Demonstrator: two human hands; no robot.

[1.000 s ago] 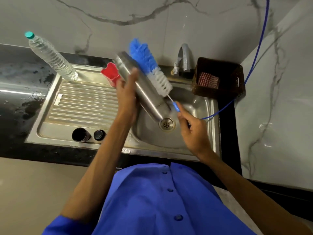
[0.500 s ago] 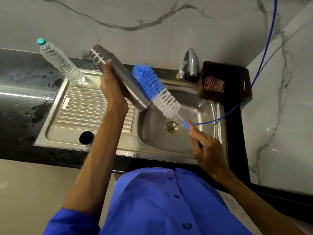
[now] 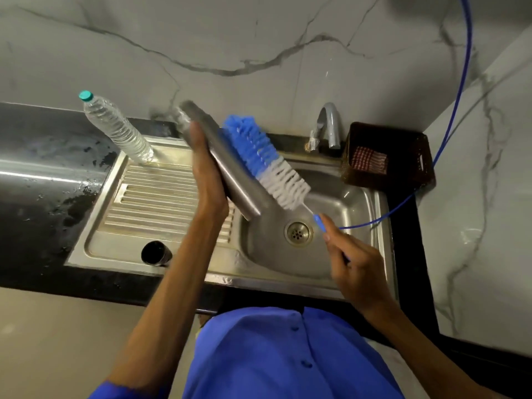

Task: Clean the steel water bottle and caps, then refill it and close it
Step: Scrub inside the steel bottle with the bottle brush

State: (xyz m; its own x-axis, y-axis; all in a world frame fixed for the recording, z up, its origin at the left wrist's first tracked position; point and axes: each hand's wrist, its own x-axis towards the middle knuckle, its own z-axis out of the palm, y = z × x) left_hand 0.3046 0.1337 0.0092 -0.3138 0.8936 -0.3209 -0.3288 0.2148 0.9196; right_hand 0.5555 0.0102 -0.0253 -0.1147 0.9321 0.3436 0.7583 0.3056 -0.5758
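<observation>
My left hand (image 3: 208,174) holds the steel water bottle (image 3: 230,171) tilted over the sink, its base low on the right and its other end up on the left. My right hand (image 3: 354,263) grips the blue handle of a bottle brush (image 3: 267,162). The blue and white bristles lie against the bottle's right side. One dark cap (image 3: 155,253) stands on the drainboard near the front edge; my left forearm hides what is beside it.
The steel sink (image 3: 359,203) has a drain (image 3: 298,234) in its bowl and a tap (image 3: 328,125) behind. A clear plastic water bottle (image 3: 115,128) stands at the drainboard's back left. A dark basket (image 3: 397,159) with a checked cloth sits at the right. A blue hose (image 3: 449,122) hangs down the wall.
The steel bottle was lifted up and left out of the sink bowl, and the brush followed. The bristles now lie further along the bottle's side. My left arm now covers the second cap and the red object.
</observation>
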